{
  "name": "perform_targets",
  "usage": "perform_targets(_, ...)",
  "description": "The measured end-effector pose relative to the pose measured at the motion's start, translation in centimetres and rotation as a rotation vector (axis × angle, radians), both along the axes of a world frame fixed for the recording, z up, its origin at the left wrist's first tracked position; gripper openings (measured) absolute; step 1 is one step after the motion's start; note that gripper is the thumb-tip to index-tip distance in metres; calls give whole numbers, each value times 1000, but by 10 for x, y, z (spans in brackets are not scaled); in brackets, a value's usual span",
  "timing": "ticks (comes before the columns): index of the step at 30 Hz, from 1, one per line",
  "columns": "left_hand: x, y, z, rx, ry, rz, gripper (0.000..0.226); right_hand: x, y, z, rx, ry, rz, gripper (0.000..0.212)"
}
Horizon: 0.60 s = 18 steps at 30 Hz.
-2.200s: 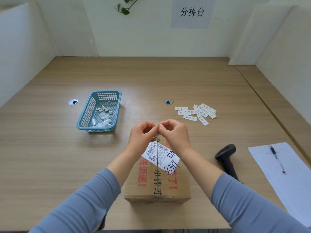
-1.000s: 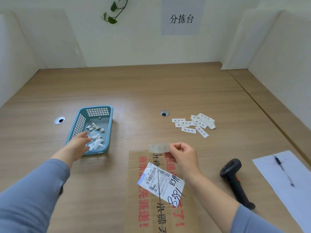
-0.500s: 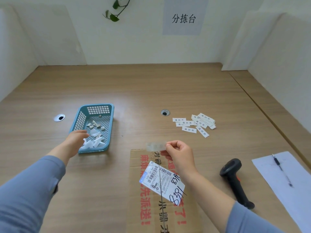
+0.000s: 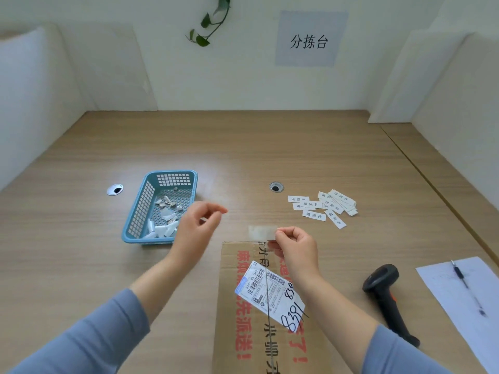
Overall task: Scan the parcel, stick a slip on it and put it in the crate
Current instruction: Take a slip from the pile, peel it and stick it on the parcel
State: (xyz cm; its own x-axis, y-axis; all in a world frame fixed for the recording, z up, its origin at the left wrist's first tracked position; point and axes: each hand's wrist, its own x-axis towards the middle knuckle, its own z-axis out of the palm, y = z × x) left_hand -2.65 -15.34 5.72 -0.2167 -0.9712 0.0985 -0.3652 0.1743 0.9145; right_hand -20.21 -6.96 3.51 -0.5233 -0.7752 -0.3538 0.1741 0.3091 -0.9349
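Note:
A brown cardboard parcel (image 4: 243, 319) with red print and a white shipping label (image 4: 266, 292) lies at the near edge of the table. My right hand (image 4: 294, 247) pinches a pale, blurred slip (image 4: 260, 232) just above the parcel's far edge. My left hand (image 4: 198, 228) hovers between the blue basket (image 4: 135, 220) and the parcel, fingers loosely curled and apart, holding nothing I can see. Several white printed slips (image 4: 324, 207) lie scattered to the right. The black barcode scanner (image 4: 383, 290) rests on the table right of the parcel.
The blue basket holds several white paper scraps. A white sheet (image 4: 464, 300) with a pen (image 4: 460, 276) lies at the far right. Two round cable holes (image 4: 276, 187) sit in the tabletop. White partition walls enclose the desk on three sides.
My left hand came away from the basket and moved right toward the slip. My right hand has stayed over the parcel's far edge with the slip.

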Motion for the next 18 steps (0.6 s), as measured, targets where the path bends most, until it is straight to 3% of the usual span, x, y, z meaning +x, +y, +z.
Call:
perform_targets(5, -43, 45, 0, 53, -23, -165, 19, 10, -3, 6, -25, 48, -32, 8)
perform_targets(10, -58, 54, 2, 155, 113, -75, 16, 17, 5, 15, -116, 75, -45, 8)
perform_targets(18, -57, 52, 6, 302, 378, 88, 18, 20, 19, 21, -215, 120, 174, 29)
